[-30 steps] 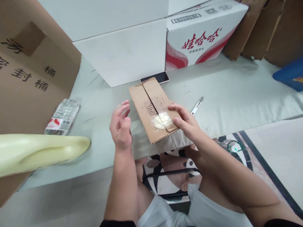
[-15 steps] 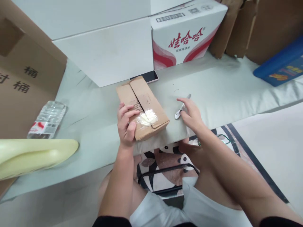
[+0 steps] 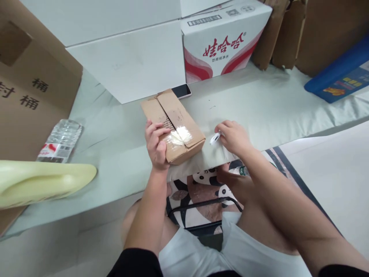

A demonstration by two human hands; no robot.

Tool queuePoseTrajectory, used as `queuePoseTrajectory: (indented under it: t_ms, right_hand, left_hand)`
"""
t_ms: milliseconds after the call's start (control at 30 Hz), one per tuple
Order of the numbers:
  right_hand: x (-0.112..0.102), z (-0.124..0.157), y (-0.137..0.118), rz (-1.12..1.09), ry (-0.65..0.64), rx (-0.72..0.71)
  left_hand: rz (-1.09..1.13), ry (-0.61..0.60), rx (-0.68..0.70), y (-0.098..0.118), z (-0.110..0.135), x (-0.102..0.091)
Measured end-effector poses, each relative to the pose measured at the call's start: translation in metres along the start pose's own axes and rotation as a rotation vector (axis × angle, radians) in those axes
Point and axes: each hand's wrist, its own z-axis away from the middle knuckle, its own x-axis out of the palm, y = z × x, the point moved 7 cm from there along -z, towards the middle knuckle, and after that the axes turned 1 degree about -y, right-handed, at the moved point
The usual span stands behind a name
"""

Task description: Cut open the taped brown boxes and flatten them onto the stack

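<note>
A taped brown cardboard box [image 3: 180, 129] lies on the pale cloth-covered table [image 3: 121, 138], its flap seam facing up and shiny clear tape across its near end. My left hand [image 3: 157, 144] grips the box's left side, with fingers curled over the top. To the right of the box, my right hand [image 3: 232, 136] is closed around a slim white tool [image 3: 215, 139] that looks like a small box cutter. Its rounded end with a dark slot sticks out toward the box, apart from it; my fingers hide the other end.
Behind the box lie a phone [image 3: 182, 91] and white cartons [image 3: 221, 54]. Leftward are a water bottle [image 3: 60, 140], a pale yellow object [image 3: 49, 181] and a large brown carton [image 3: 25, 84]. A blue container [image 3: 340, 80] stands far right.
My right hand has picked up the white tool from the table and closed around it. My left hand stays on the box. The view has shifted slightly.
</note>
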Motion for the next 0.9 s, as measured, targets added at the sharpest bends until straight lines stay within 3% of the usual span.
queuePoseTrajectory:
  t_ms: [67,167,233,300,367,467,900]
  right_hand:
    - [-0.027,0.008,0.0,-0.124,0.221,0.012]
    - [-0.071,0.03,-0.007,-0.489,0.61,0.025]
    - [-0.088,0.041,-0.024,-0.721,0.741,-0.05]
    - [-0.096,0.043,-0.054,-0.785,0.721,-0.178]
    - [-0.096,0.041,-0.085,-0.706,0.626,-0.272]
    - [-0.088,0.037,-0.113,-0.597,0.53,-0.293]
    - [-0.075,0.037,-0.134,-0.462,0.39,-0.292]
  left_hand:
    - [-0.009,0.001,0.011,0.002,0.0,0.0]
    - [-0.037,-0.005,0.019,0.005,0.001,0.002]
    - [-0.026,0.004,0.028,0.008,0.002,0.003]
    - [-0.004,0.025,0.046,0.013,0.003,0.003]
    - [-0.006,0.034,0.053,0.016,0.004,0.004]
    - [-0.026,0.023,0.048,0.018,0.005,0.004]
    - [-0.096,0.018,0.07,0.022,0.006,0.004]
